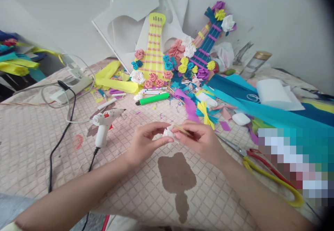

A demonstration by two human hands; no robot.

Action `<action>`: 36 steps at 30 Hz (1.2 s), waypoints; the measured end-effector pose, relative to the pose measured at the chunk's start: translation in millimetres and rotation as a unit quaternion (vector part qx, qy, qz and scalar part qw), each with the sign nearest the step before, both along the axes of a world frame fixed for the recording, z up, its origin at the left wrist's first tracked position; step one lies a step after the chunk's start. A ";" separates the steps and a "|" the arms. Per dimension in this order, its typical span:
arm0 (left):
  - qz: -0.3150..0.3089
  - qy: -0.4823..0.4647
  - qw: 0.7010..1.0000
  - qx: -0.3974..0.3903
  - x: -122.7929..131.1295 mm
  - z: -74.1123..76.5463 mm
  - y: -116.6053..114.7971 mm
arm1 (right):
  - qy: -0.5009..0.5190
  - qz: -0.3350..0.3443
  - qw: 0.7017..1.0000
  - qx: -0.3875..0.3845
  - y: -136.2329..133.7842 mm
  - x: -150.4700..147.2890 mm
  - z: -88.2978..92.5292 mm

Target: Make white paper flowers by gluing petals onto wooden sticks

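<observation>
At the middle of the view, just above the cloth, my two hands meet over a small white crumpled paper flower (pixel 169 132). My left hand (pixel 146 142) is closed, pinching its left side between thumb and fingers. Closed as well, my right hand (pixel 205 140) holds a thin wooden stick (pixel 184 131) against the paper's right side. Fingers hide part of the flower and the stick's far end. A white glue gun (pixel 103 126) stands to the left of my left hand. Scissors (pixel 244 152) with red and yellow handles lie beside my right forearm.
Paper guitars, one yellow (pixel 153 55) and one blue (pixel 207 46), lean at the back among paper flowers. A green marker (pixel 153 99) lies before them. A power strip (pixel 69 91) with cables sits left. Blue paper sheets (pixel 247 98) and a white roll (pixel 272 93) lie right.
</observation>
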State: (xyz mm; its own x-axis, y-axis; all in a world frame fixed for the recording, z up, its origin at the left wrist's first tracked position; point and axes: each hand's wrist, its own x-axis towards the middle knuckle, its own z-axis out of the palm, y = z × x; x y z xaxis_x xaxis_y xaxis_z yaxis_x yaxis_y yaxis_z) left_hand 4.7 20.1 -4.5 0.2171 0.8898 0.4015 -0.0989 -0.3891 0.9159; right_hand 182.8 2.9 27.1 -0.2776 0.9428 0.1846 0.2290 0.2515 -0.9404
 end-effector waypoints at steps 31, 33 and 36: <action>-0.003 0.005 1.000 -0.012 -0.9 2.7 -0.8 | 0.016 -0.008 1.000 -0.003 2.1 -2.9 -2.8; -0.002 0.003 1.000 -0.013 -0.5 4.1 -1.0 | 0.017 -0.026 0.999 -0.010 2.6 -1.8 -3.6; 0.004 -0.007 1.000 -0.015 -0.1 5.6 -1.1 | 0.004 -0.040 0.999 -0.029 3.6 0.4 -3.6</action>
